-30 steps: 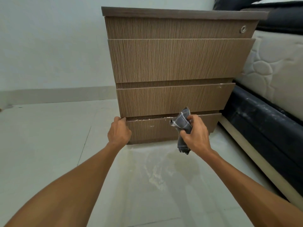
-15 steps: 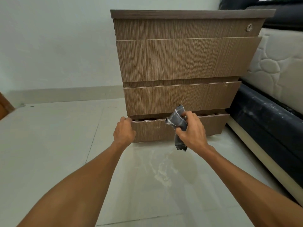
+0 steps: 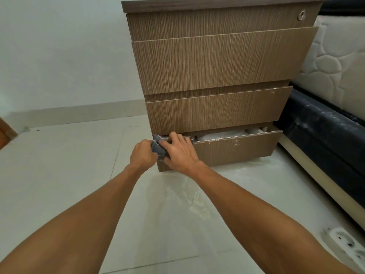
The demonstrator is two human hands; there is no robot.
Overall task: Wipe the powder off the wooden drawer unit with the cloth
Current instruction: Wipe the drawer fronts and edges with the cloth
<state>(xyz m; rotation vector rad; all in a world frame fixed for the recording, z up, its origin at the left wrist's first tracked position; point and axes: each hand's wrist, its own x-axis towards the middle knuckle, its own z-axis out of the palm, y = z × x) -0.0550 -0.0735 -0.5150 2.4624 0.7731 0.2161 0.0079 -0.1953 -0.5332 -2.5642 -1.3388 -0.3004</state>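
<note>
The wooden drawer unit stands on the floor ahead of me. Its bottom drawer is pulled partly out, with white powder along its top edge and specks on its front. White items show inside the gap. My right hand presses a grey cloth onto the drawer's top left corner. My left hand is closed at that same corner, touching the cloth; whether it grips the drawer edge or the cloth is hidden.
White powder is smeared on the pale tiled floor in front of the unit. A dark bed base with a quilted mattress stands close on the right. A white power strip lies at bottom right.
The bottom drawer has slid further out. My right hand has carried the cloth left along the drawer's top edge to the corner beside my left hand.
</note>
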